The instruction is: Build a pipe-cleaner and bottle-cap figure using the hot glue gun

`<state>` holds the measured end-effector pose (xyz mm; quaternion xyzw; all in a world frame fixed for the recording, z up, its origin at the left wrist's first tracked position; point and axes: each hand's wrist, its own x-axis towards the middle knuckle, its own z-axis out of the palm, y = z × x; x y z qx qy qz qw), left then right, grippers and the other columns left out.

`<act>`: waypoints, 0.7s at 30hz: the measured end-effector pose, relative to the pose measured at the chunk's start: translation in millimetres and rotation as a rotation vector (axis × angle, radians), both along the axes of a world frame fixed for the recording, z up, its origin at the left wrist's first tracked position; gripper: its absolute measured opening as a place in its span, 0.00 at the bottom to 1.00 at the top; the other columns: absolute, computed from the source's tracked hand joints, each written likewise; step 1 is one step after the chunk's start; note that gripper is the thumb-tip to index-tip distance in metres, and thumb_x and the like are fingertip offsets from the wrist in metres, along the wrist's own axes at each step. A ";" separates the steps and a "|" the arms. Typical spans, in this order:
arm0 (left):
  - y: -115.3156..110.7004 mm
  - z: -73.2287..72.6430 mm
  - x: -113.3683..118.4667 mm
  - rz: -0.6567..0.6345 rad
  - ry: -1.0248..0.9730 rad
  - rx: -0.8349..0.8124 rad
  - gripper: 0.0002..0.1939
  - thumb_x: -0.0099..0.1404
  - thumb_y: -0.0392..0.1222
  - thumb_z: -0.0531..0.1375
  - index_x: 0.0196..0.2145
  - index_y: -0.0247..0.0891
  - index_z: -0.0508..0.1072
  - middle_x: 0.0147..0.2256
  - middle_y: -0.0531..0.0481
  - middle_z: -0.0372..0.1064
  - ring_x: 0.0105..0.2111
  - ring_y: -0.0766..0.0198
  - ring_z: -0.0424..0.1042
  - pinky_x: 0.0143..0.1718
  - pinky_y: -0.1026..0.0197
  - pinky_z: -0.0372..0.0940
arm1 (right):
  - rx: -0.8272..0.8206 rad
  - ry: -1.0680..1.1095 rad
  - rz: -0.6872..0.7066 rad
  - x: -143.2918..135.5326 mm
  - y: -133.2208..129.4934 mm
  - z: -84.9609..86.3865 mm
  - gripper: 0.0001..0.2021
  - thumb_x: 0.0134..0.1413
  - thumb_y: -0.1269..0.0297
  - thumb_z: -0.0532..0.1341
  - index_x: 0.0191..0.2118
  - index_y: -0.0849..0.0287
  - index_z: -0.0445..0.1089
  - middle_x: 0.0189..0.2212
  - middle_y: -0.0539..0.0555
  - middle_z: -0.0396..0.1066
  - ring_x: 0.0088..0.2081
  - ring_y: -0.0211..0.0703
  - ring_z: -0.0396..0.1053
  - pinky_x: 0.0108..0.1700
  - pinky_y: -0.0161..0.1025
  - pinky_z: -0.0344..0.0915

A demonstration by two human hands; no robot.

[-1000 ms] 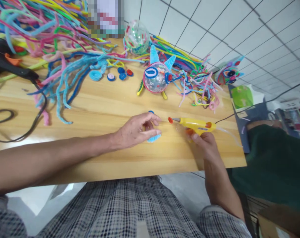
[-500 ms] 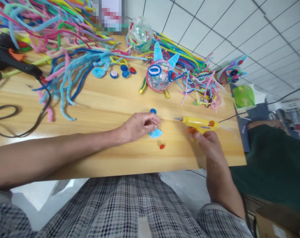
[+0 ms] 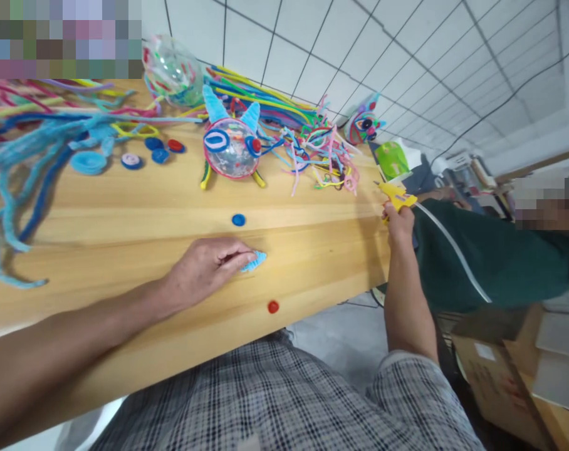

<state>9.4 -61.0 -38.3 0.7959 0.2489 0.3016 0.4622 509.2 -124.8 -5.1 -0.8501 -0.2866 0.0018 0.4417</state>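
Left hand [image 3: 249,258] is sitting nearer the blue fuzzy piece [image 3: 258,260]

From my remote post I'm seeing that hand nearly closed, thumb and fingertips touching the piece; whether they're gripping it, I can't tell. The piece is lying on or just above the table [image 3: 322,238], its long axis running rightward, its narrow tip pointing away from the hand. Well to the piece's right, the right hand [image 3: 398,220] is holding the yellow glue gun [image 3: 398,195], fingers curled. A blue disc [image 3: 238,220] is lying beyond the piece.
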 end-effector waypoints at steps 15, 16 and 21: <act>31.9 6.9 -8.5 0.396 0.080 -0.074 0.10 0.71 0.46 0.64 0.35 0.39 0.76 0.30 0.53 0.73 0.29 0.66 0.68 0.32 0.62 0.64 | -0.149 -0.090 0.241 -83.1 21.6 3.8 0.12 0.46 0.58 0.74 0.29 0.47 0.69 0.27 0.54 0.72 0.34 0.52 0.71 0.38 0.48 0.67; 33.9 4.2 -8.4 0.389 0.100 -0.057 0.08 0.70 0.46 0.65 0.36 0.39 0.77 0.32 0.52 0.75 0.30 0.66 0.69 0.33 0.62 0.65 | -0.179 -0.103 0.255 -92.9 22.7 5.8 0.13 0.47 0.58 0.74 0.28 0.47 0.68 0.26 0.54 0.72 0.33 0.52 0.71 0.37 0.47 0.66; 39.1 -4.6 -9.5 0.307 0.215 0.093 0.08 0.68 0.40 0.65 0.44 0.39 0.80 0.39 0.48 0.77 0.35 0.63 0.73 0.41 0.60 0.70 | -0.325 -0.157 0.395 -136.3 28.2 8.0 0.18 0.43 0.49 0.76 0.26 0.50 0.68 0.23 0.52 0.72 0.29 0.50 0.71 0.32 0.46 0.66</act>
